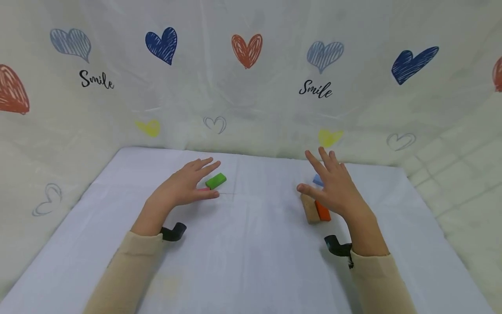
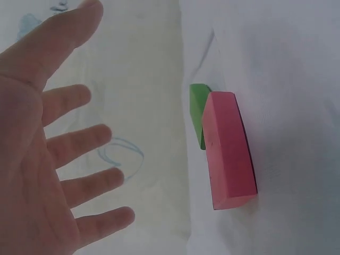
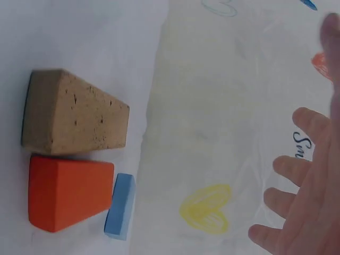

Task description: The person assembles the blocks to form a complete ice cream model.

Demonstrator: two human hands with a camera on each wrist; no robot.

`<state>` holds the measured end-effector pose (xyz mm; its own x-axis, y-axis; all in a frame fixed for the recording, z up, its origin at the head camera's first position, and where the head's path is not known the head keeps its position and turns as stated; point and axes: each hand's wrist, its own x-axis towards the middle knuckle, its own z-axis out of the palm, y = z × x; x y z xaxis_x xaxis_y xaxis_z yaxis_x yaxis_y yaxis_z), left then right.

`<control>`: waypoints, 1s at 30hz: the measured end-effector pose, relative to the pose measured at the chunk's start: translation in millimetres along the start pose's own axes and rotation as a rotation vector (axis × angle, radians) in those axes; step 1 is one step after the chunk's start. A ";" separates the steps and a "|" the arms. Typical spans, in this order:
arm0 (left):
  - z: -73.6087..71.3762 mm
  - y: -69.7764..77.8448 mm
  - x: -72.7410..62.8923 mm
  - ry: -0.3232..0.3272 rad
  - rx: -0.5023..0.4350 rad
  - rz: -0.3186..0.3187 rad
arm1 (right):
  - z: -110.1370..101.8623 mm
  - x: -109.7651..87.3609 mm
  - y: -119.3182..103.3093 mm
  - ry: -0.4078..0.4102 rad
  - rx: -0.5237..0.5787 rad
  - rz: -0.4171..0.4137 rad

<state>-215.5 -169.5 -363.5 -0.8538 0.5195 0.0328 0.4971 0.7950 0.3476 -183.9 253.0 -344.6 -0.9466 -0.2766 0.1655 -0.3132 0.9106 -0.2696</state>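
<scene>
Fingers spread, my left hand [image 1: 188, 183] hovers above the table's left part and holds nothing. Near it lie a green block [image 1: 216, 181] and a pink block [image 2: 229, 151], which the hand mostly covers in the head view. My right hand [image 1: 331, 185], also spread and holding nothing, is over the right part. Beneath it a tan speckled block [image 3: 79, 114] and an orange block [image 3: 71, 191] lie side by side. A blue block [image 3: 120, 206] sits just beyond the orange one, partly hidden behind the right hand in the head view.
A white cloth covers the table [image 1: 251, 261]. Behind it hangs a pale sheet [image 1: 274, 113] printed with hearts and the word Smile. Black wrist mounts [image 1: 174, 232] stick out from both forearms, close over the table.
</scene>
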 end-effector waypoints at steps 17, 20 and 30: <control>-4.8 -11.0 -10.9 -0.196 -0.068 -0.155 | 10.1 -18.7 8.7 -0.304 0.096 0.018; -2.6 -12.6 -10.9 -0.199 -0.073 -0.141 | 9.0 -19.6 8.7 -0.331 0.111 0.016; 0.4 -17.8 -6.5 -0.213 -0.061 -0.163 | 15.0 -17.4 15.4 -0.399 0.143 0.000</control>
<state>-218.7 -187.0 -370.3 -0.8669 0.4456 -0.2234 0.3402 0.8565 0.3882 -173.5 267.2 -365.9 -0.8932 -0.3990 -0.2072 -0.2935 0.8666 -0.4036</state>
